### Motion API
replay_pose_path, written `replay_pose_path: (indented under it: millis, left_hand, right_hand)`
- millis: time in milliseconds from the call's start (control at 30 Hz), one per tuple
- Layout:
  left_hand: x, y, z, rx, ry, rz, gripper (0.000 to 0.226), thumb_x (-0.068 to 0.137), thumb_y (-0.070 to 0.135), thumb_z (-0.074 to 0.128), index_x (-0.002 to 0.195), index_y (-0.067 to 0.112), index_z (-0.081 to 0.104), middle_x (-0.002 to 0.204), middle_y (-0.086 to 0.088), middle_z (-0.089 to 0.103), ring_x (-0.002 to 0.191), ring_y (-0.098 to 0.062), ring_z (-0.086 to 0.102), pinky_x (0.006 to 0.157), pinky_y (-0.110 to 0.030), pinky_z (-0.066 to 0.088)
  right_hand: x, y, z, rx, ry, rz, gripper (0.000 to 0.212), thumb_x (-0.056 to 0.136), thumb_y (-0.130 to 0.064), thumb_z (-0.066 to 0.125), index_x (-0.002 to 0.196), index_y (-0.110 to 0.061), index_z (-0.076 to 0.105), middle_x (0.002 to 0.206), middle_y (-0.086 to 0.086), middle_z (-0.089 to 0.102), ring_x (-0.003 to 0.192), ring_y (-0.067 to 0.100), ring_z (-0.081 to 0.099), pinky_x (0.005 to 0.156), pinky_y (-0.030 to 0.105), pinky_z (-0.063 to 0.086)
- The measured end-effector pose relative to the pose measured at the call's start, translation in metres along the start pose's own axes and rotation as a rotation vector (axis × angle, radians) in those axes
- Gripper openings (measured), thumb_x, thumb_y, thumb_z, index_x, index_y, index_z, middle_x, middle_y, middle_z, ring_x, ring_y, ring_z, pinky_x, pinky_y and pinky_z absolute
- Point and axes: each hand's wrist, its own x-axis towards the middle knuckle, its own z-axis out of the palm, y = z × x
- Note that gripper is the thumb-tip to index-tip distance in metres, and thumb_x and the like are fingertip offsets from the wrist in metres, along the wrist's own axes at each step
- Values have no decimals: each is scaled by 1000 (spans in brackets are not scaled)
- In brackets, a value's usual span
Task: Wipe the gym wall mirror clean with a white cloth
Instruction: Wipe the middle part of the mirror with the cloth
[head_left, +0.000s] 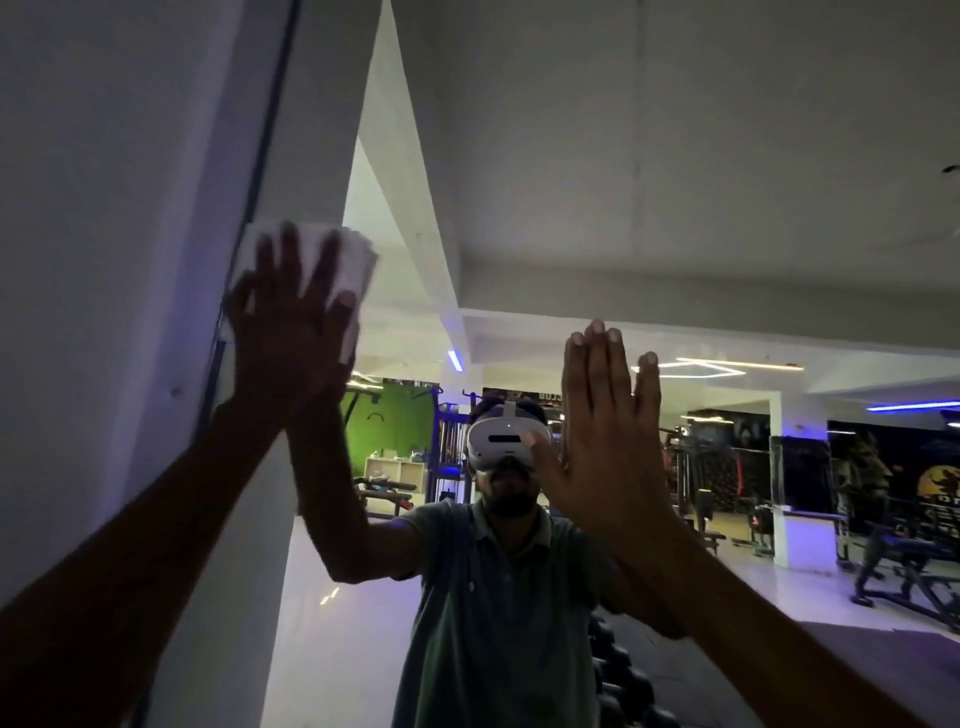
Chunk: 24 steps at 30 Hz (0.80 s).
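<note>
The wall mirror (675, 208) fills most of the view, and its dark left edge runs down beside a white wall. My left hand (283, 338) is raised high near that edge, fingers spread, pressing a white cloth (356, 260) flat against the glass. The cloth shows above and to the right of the fingers. My right hand (608, 441) is held up flat at the mirror's middle, fingers together, palm toward the glass and nothing in it. Whether it touches the glass is unclear. Both arms and a person wearing a white headset show as reflections.
A plain white wall (104, 208) stands left of the mirror edge. The reflection shows a dim gym: weight machines (883, 519) at right, a dumbbell rack (623, 675) low in the middle, a green wall (400, 421) and blue strip lights.
</note>
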Motion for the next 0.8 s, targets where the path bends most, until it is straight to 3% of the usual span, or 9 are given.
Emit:
replay_pose_path:
  millis: [100, 267, 333, 367, 400, 467, 633, 700, 800]
  left_hand:
    - [-22, 45, -5, -80, 9, -185, 61, 110, 53, 5, 168, 34, -2, 176, -16, 2, 162, -38, 3, 124, -61, 19]
    - [-50, 90, -26, -185, -90, 620, 58, 113, 41, 28, 166, 17, 30, 173, -18, 17, 160, -23, 22, 124, -42, 22]
    - [-28, 40, -32, -413, -79, 273, 49, 114, 20, 36, 157, -2, 39, 167, -27, 28, 145, 8, 39, 114, -19, 34]
    - [-20, 16, -34, -360, -54, 81, 49, 116, 22, 32, 159, -2, 36, 167, -28, 27, 146, 9, 37, 113, -19, 35]
    - [-22, 3, -32, -277, -41, -58, 55, 117, 34, 24, 164, 6, 29, 170, -24, 23, 155, -5, 30, 117, -30, 34]
    - [-49, 18, -22, 6, -9, -36, 63, 113, 48, 10, 169, 20, 11, 174, -21, 10, 162, -34, 12, 122, -53, 27]
    - [-115, 56, -22, -9, -186, 662, 65, 109, 52, 23, 168, 25, 22, 175, -14, 14, 162, -36, 14, 124, -55, 22]
    - [-94, 14, -18, 39, -132, 518, 65, 110, 54, 21, 168, 25, 21, 174, -16, 19, 160, -35, 20, 118, -53, 30]
    - [-84, -10, -18, 25, -72, -24, 66, 110, 56, 16, 169, 26, 13, 176, -13, 10, 162, -31, 12, 123, -54, 27]
  right_hand:
    - [2, -4, 1, -5, 3, 8, 97, 100, -69, 22, 167, -1, 2, 175, 23, -3, 163, 39, -3, 126, 68, 9]
    - [1, -1, 0, 2, -2, -5, 97, 101, -68, 27, 167, -1, 3, 175, 22, -5, 163, 38, -4, 127, 68, 9]
    - [-1, -2, 0, 1, -10, -8, 98, 101, -68, 29, 167, -1, 3, 175, 22, -5, 163, 38, -4, 127, 67, 9]
    - [0, -2, 0, -3, -12, -6, 98, 100, -68, 30, 167, -1, 2, 175, 22, -5, 163, 38, -5, 127, 67, 9]
    - [0, -3, 0, -5, -15, 1, 99, 100, -67, 30, 167, -1, 2, 175, 22, -5, 163, 38, -5, 127, 67, 9]
    - [2, -4, -1, -10, -19, 14, 99, 100, -68, 29, 167, 0, 2, 175, 22, -5, 163, 38, -5, 127, 67, 9]
    - [-30, -25, -1, 67, -2, -10, 95, 102, -66, 36, 167, -1, 10, 174, 25, -1, 162, 42, -2, 127, 68, 10]
    - [-45, -32, 0, 88, 3, -28, 91, 103, -64, 35, 167, -2, 15, 175, 23, 3, 163, 40, 1, 127, 67, 12]
    - [-46, -32, 0, 91, -6, 2, 91, 103, -64, 36, 167, -3, 16, 175, 22, 3, 163, 39, 1, 128, 65, 11]
